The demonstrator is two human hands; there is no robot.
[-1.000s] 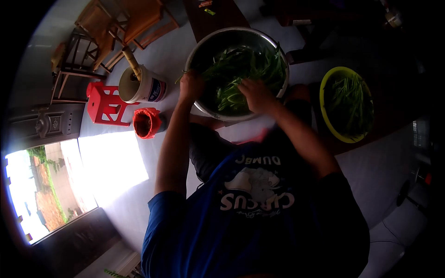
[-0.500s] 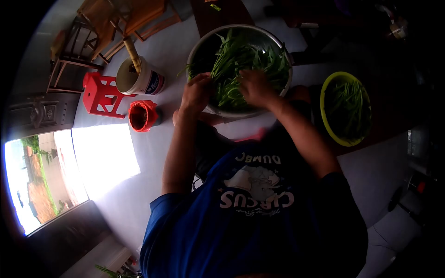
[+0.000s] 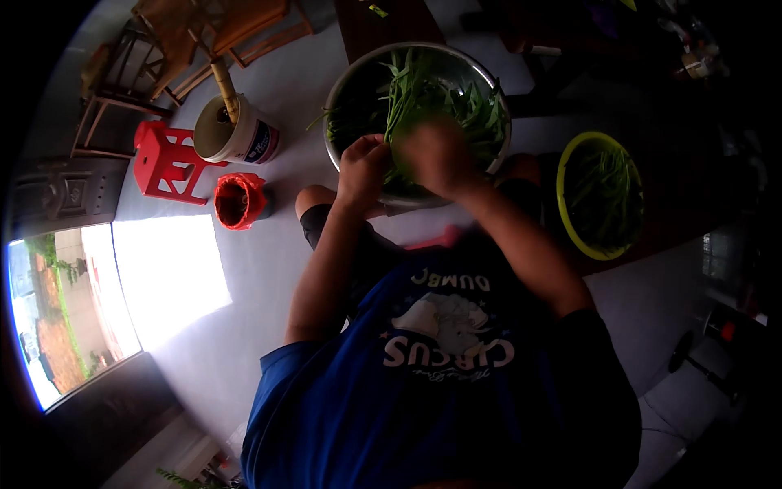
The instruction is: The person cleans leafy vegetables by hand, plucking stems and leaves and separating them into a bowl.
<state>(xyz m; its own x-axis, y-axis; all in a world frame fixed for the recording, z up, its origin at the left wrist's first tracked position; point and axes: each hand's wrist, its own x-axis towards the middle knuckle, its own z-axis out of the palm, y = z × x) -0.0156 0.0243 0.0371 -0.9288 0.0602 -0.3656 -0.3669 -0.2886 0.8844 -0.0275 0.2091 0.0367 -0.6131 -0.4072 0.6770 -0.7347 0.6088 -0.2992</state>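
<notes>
In front of my knees stands a wide metal basin (image 3: 336, 155) full of long-stemmed leafy greens (image 3: 407, 85). My left hand (image 3: 362, 171) is over its near left part, the fingers closed on the stems of some greens that rise away from me. Close by on the right, my right hand (image 3: 436, 155) is above the greens, smeared by motion, so its fingers cannot be made out. Off to the right, a yellow-green basket (image 3: 568, 208) holds more greens (image 3: 607, 196).
On the floor to the left are a red plastic stool (image 3: 159, 167), a white bucket (image 3: 216, 138) with a bamboo-like stick in it, and a small bin (image 3: 262, 196) lined with a red bag. Wooden chairs (image 3: 187, 41) stand behind them. A bright doorway (image 3: 77, 301) is at lower left.
My left hand has shifted slightly right, closer to my right hand. The right hand has moved a little and is now blurred. The whole view has shifted slightly.
</notes>
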